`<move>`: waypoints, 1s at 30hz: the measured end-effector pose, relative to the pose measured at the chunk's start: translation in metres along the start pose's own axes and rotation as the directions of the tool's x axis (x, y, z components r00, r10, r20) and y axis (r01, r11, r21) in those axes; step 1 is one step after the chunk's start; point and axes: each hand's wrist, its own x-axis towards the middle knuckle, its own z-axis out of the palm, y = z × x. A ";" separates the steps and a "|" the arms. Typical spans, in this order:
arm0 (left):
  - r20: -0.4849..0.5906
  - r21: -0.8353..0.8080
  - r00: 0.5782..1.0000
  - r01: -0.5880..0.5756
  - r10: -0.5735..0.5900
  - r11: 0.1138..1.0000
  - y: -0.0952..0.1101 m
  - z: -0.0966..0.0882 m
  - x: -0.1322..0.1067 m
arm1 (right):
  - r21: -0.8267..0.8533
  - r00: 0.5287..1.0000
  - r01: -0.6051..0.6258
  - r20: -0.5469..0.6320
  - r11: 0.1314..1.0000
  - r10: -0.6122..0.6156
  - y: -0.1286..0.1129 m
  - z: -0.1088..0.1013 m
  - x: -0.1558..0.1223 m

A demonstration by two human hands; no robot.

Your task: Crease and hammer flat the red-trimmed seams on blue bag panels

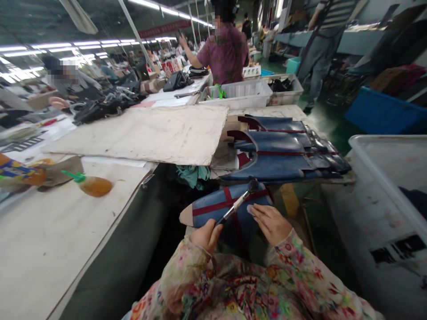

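Observation:
My left hand (pixel 207 235) is closed around the thin metal handle of a small hammer (pixel 237 203). The hammer's dark head rests near the top of a blue leather piece (pixel 211 207) with dark red stripes, which lies in front of me. My right hand (pixel 271 222) lies flat on that piece just right of the hammer, fingers stretched out. Both arms wear floral sleeves. Beyond the piece, a stack of similar blue and red pieces (pixel 273 153) sits on the table edge.
A large beige sheet (pixel 150 133) covers the table (pixel 50 249) at left, with an orange bottle (pixel 96 186) near it. A teal cloth (pixel 191 175) hangs below. White bins (pixel 248 89) stand behind, another white bin (pixel 370 173) at right. A person in a purple shirt (pixel 227 55) works ahead.

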 end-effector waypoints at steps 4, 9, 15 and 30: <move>-0.044 0.018 0.999 -0.029 0.030 0.999 0.002 -0.001 0.002 | -0.005 1.000 0.012 -0.006 1.000 -0.012 0.000 0.000 0.000; 0.048 0.095 0.999 -0.010 0.006 0.995 0.007 -0.003 0.005 | -0.022 0.999 0.040 -0.020 0.999 -0.041 0.000 0.000 0.001; -0.041 -0.043 0.998 -0.040 0.038 0.998 -0.009 -0.002 -0.006 | -0.019 0.999 0.032 -0.004 0.999 -0.032 0.001 0.000 -0.001; -0.001 0.055 0.998 0.062 -0.062 0.997 -0.036 0.001 -0.011 | -0.001 1.000 0.012 0.009 1.000 -0.012 0.004 0.006 -0.007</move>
